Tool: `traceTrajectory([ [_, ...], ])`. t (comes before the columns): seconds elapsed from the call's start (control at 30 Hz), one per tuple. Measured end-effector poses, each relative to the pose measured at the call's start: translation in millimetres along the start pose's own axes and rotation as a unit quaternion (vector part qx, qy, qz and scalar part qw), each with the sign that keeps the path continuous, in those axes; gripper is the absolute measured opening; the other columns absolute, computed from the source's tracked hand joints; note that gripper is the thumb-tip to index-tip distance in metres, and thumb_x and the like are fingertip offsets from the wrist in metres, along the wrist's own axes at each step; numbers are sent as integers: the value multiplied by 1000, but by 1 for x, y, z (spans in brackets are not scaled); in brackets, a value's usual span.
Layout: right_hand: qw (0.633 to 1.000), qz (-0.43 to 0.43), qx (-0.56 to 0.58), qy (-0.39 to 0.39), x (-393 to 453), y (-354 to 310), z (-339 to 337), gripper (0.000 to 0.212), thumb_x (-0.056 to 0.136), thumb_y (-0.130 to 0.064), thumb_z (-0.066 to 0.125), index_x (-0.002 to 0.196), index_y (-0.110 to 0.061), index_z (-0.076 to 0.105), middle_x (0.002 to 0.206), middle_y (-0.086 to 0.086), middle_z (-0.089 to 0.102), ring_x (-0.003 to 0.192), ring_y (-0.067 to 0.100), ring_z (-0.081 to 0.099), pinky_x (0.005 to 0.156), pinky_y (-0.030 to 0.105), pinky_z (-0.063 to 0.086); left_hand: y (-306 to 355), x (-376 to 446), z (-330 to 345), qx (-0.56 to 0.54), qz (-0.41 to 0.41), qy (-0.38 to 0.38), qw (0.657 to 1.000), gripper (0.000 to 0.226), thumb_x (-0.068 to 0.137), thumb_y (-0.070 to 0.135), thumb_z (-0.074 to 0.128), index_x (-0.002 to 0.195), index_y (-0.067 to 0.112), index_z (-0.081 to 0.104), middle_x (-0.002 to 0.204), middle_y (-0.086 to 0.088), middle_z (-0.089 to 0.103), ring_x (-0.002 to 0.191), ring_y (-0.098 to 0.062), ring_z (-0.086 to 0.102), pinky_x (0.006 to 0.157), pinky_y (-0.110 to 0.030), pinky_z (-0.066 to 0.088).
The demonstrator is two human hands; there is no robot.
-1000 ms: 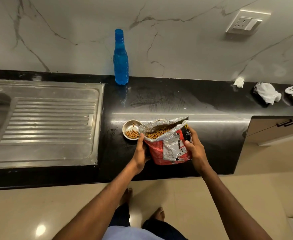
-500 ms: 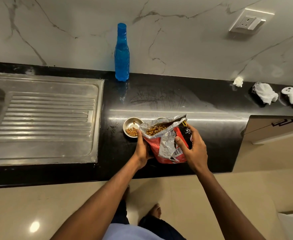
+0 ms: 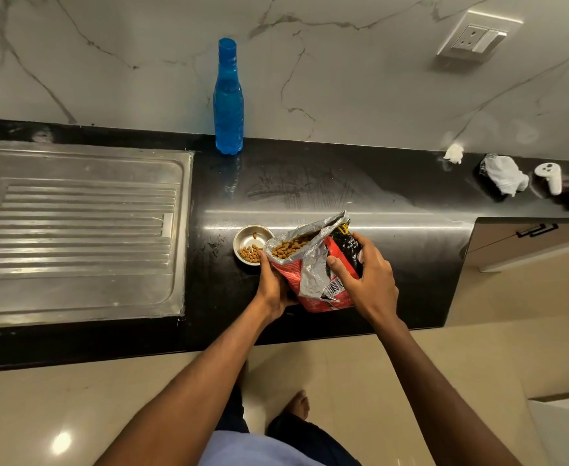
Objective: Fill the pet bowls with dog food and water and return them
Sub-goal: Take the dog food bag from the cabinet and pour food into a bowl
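Both hands grip the open food bag [image 3: 313, 264] on the desk [image 3: 394, 210] beside the part-filled bowl [image 3: 252, 244], left hand [image 3: 274, 284] at its side, right hand [image 3: 367, 274] now pinching the front w/ thumb, so tip slowly toward bowl, steady mouth, avoid spills.

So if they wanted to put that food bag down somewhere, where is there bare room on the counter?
Bare black counter lies between the blue bottle and the food bag, stretching right toward the white cloth. The ribbed steel drainboard is bare too. It is crowded around the steel bowl, where both hands hold the bag.
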State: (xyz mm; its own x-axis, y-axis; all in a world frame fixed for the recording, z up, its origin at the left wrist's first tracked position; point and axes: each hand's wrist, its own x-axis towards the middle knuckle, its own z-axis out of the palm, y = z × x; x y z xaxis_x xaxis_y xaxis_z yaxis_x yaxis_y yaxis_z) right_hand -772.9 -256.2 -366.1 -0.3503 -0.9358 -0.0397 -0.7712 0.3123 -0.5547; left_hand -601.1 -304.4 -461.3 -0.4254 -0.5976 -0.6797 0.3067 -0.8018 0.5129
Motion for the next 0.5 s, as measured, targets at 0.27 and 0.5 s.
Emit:
traceTrajectory([
  [0.27,999,-1,-38,2,1,-17,3,95,80,-97,44,157,-41,40,141,-2,65,124,24,63,95,56,60,0,6,-7,-15,-17,-6,1000,110,84,96,-6,142,37,66,145,-11,69,143,-42,54,121,-77,30],
  [0.5,998,-1,-58,-1,2,-24,4,94,81,-94,46,158,-40,39,142,-2,65,126,25,61,96,54,57,2,10,-10,-17,-29,-5,999,111,85,94,-9,144,35,65,149,-13,65,145,-44,51,121,-76,29],
])
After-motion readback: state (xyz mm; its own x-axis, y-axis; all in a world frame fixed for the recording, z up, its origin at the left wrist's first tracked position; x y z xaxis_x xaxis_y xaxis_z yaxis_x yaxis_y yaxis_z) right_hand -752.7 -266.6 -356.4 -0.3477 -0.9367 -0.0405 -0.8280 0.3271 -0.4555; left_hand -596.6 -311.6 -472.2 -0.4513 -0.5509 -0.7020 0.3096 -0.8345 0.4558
